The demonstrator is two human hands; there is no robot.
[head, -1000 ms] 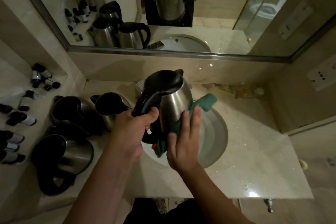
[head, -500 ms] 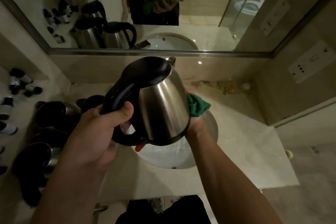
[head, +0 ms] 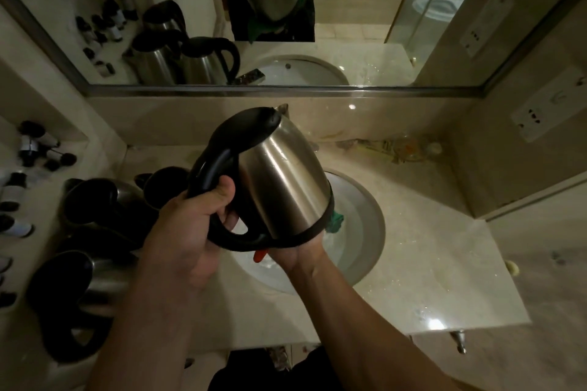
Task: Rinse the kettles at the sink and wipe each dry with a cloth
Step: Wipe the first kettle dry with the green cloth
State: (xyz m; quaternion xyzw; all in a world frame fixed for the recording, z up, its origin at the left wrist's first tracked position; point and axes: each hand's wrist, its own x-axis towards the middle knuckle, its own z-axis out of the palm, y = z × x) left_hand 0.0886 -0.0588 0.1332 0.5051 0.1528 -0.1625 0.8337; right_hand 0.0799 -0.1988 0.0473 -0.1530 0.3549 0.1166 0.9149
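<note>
While kettle [head: 282, 187] was gripped by left hand [head: 193, 232] and cloth [head: 335, 220] pressed under it by right hand [head: 295, 255], whose grip was hidden, a slip was risked.

- 1 stainless-steel kettle with black lid and handle [head: 279, 187], held up
- at least 3 more steel kettles [head: 95, 276] on counter
- 1 green cloth [head: 335, 220]
- 1 round white sink [head: 359, 232]
- small dark-capped bottles [head: 30, 144], count unclear

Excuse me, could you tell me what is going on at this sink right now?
A person is drying a steel kettle over the sink. The left hand grips its black handle, tilting it, while the right hand is under its base with a green cloth. More kettles sit on the counter to the left.
</note>
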